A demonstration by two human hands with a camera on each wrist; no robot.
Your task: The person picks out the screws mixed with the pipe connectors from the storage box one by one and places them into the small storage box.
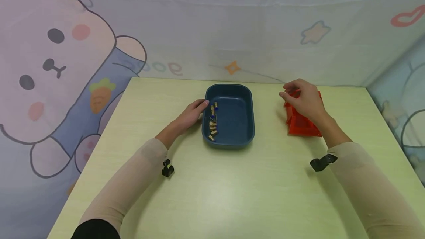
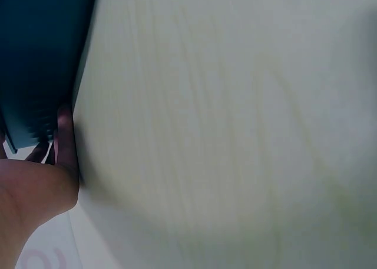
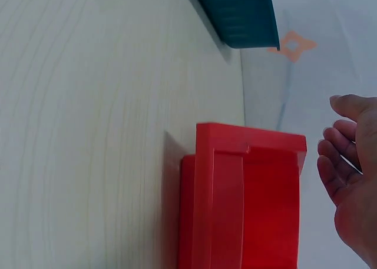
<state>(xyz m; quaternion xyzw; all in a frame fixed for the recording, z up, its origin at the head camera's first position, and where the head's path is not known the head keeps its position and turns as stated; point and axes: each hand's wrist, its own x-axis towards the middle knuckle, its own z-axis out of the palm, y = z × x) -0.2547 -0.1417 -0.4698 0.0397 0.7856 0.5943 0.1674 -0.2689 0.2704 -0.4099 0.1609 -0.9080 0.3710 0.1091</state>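
A dark blue rectangular tray (image 1: pixel 236 121) stands mid-table. Along its inner left side lie several small brass fittings (image 1: pixel 213 124), some with blue parts. My left hand (image 1: pixel 190 115) holds the tray's left wall, thumb over the rim; in the left wrist view its fingers (image 2: pixel 66 139) lie against the tray's outside. To the right sits a red plastic bin (image 1: pixel 302 127), partly covered by my right hand (image 1: pixel 306 100) in the head view. The right wrist view shows that hand (image 3: pixel 360 163) apart from the bin's rim, fingers loosely bent, nothing held.
The pale wooden table (image 1: pixel 212 191) ends at a printed cloth backdrop (image 1: pixel 199 28) just behind the tray and bin. A strip of tabletop separates the tray from the red bin. Black wrist mounts (image 1: pixel 322 162) hang near both forearms.
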